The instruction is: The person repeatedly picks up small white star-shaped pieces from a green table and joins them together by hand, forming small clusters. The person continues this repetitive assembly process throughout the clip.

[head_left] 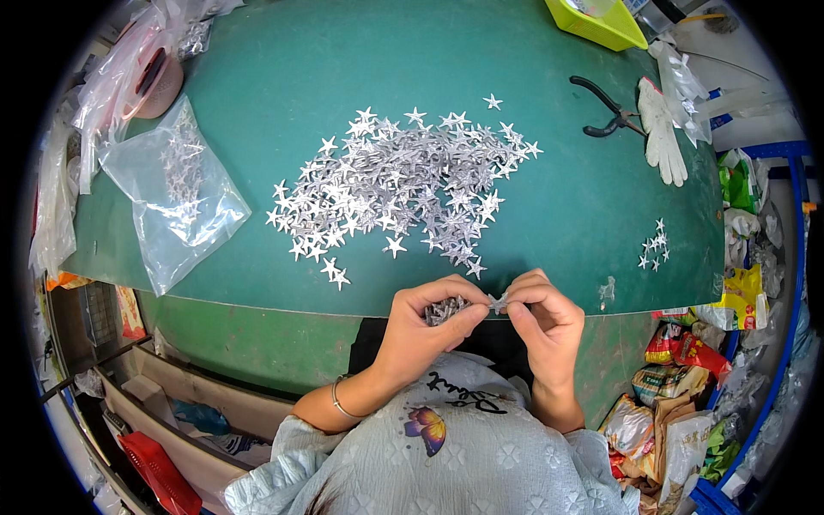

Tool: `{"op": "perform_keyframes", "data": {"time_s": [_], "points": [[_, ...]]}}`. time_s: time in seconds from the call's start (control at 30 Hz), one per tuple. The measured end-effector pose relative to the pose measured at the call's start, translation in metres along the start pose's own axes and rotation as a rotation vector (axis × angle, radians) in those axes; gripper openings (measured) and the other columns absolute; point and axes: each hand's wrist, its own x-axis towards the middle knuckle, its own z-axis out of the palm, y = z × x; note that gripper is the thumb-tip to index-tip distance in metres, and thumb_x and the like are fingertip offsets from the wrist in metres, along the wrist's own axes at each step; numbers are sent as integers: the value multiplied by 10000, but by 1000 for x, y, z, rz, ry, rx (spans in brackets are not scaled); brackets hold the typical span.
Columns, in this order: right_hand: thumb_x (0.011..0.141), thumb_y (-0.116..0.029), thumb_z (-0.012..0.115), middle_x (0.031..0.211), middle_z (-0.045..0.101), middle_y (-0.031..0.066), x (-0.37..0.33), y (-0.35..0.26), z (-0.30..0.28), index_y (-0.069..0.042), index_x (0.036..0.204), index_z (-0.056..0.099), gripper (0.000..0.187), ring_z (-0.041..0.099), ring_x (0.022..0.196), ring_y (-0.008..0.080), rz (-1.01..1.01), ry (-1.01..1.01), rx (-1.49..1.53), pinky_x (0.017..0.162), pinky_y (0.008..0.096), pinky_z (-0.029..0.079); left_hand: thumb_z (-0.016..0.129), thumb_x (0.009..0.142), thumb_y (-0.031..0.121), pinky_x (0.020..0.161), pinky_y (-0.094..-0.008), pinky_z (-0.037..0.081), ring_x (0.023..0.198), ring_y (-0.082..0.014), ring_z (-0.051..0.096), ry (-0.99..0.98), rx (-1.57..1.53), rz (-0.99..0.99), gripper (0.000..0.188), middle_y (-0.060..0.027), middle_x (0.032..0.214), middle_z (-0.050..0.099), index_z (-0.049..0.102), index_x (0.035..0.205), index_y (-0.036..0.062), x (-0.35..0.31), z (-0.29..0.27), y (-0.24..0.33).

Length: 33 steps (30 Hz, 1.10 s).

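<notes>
At the table's front edge, my left hand (pixel 436 322) is closed around a bunch of small silver star pieces (pixel 445 311). Its thumb and fingertips also meet a single silver star (pixel 497 302), which my right hand (pixel 547 319) pinches from the other side. Just beyond my hands a big heap of silver starfish-shaped pieces (pixel 395 184) spreads over the green table (pixel 257 51). A few stars lie loose along the heap's near side. Another small group of stars (pixel 657 246) rests apart at the right.
A clear plastic bag with stars inside (pixel 176 197) lies at the left, near a pink basket (pixel 160 90). Black-handled pliers (pixel 608 107) and a white glove (pixel 659 133) lie at the right. A yellow-green bin (pixel 601 24) stands far right. Packages (pixel 678 348) sit beside the table.
</notes>
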Motion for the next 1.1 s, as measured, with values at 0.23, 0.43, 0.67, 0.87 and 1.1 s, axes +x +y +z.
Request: {"op": "perform_keyframes", "data": {"time_s": [0.23, 0.43, 0.67, 0.87, 1.1], "points": [[728, 95, 626, 789, 612, 100, -2, -1, 2, 35, 793, 610, 90, 537, 761, 197, -52, 10, -35, 694, 282, 415, 589, 835, 12, 434, -196, 296, 530, -74, 428, -24, -34, -10, 85, -74, 764, 529, 612, 888, -51, 0, -1, 0], [708, 99, 637, 796, 614, 105, 0, -2, 2, 37, 795, 614, 110, 543, 766, 209, -140, -7, -98, 692, 296, 425, 583, 827, 1, 440, -194, 298, 525, -68, 425, -40, -7, -55, 110, -65, 765, 531, 614, 919, -51, 0, -2, 2], [715, 93, 637, 783, 610, 102, -2, -3, 3, 35, 792, 607, 101, 542, 748, 206, -67, 10, -87, 688, 295, 425, 627, 803, 26, 456, -192, 325, 537, -52, 429, -77, 51, 49, 141, -53, 787, 538, 602, 929, -33, 1, -4, -2], [717, 86, 639, 764, 597, 82, -4, 6, 5, 24, 796, 601, 107, 535, 730, 188, -27, -84, 26, 674, 286, 420, 648, 800, 43, 516, -184, 351, 624, -51, 475, -87, -83, -27, 120, -26, 789, 567, 589, 887, -14, -3, -2, -2], [664, -9, 711, 859, 588, 75, 14, 16, 6, -12, 858, 625, 213, 520, 821, 235, -201, 32, -680, 727, 323, 391, 563, 859, 91, 437, -195, 290, 509, -83, 398, -247, -421, 61, 110, -96, 749, 512, 505, 802, 17, -2, -13, -1]]}}
